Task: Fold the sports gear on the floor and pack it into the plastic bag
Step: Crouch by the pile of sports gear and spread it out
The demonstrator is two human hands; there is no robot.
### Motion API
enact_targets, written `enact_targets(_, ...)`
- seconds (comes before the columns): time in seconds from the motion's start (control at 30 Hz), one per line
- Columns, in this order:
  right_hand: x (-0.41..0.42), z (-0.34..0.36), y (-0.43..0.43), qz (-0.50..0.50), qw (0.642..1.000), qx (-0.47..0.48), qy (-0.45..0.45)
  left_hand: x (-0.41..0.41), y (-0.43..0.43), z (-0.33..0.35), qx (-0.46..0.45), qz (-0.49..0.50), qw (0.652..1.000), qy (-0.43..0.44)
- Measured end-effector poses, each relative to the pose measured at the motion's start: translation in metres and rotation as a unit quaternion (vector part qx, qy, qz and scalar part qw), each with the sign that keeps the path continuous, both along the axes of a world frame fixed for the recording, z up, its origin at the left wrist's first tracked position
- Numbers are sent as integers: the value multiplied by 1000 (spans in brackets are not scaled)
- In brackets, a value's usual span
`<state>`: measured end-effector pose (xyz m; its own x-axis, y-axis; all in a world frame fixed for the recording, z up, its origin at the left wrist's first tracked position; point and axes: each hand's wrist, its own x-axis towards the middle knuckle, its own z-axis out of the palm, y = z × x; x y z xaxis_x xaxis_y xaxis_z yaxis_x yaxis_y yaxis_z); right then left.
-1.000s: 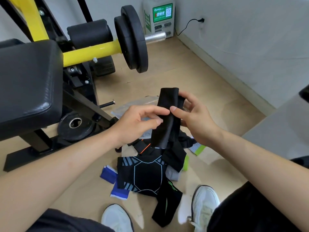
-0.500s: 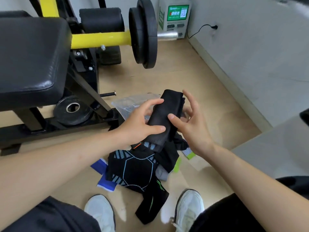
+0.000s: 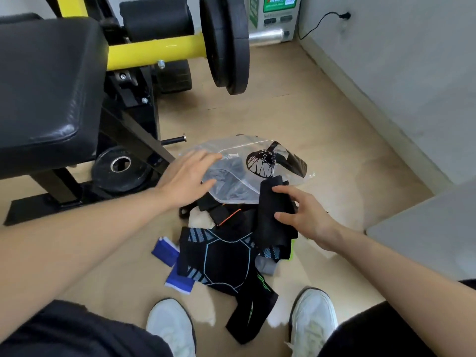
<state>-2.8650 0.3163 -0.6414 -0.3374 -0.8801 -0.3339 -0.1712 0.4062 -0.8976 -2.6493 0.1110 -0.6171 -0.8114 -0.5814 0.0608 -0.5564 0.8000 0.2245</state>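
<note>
tan wood floor point(image 3: 322, 130) in a gym corner, black bench point(image 3: 46, 81) and yellow bar point(image 3: 154, 51) at left, white wall point(image 3: 399, 60) at right.

clear plastic bag point(image 3: 239, 150) lying flat on the floor just beyond the gear pile point(image 3: 226, 220), mouth side not made out. dark patterned shape at its far end, print or contents, cannot tell.

left hand point(image 3: 186, 180) over the bag's near-left edge, fingers straight and spread, gripping nothing. contact with the film unclear.

right hand point(image 3: 306, 217) pinching a folded black sleeve point(image 3: 270, 222) between thumb and fingers, just beside the bag, above the pile.

unfolded on the floor: black knee sleeve point(image 3: 221, 258) with pale blue lines, blue wristbands point(image 3: 166, 251), more beneath.

risks, judged:
- slippery film sliding away under a flat palm instead of opening.
- stretchy fold springing loose under a one-hand pinch.
- catching on the bag lip and bunching.
- dragging pile pieces along if lowered too close.
</note>
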Motion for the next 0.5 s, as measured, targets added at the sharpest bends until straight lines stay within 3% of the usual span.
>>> enact_targets(0.1, -7, -2, 1, -7, 1000, -8, 0, -15, -36, -7, -104, -12, 993, -58)
enact_targets(0.23, -12, -2, 3, -28, 999, -17, -33, -24, -52, -24, -70, 20, 993, -88)
enact_targets(0.37, -14, 6, 0, -11, 999, -22, -23, -27, -43, -23, -12, 13, 1000, 5)
enact_targets(0.5, -8, 19, -8, 89, 991, -25, 100, -38, -26, -2, 74, 30, 989, 126)
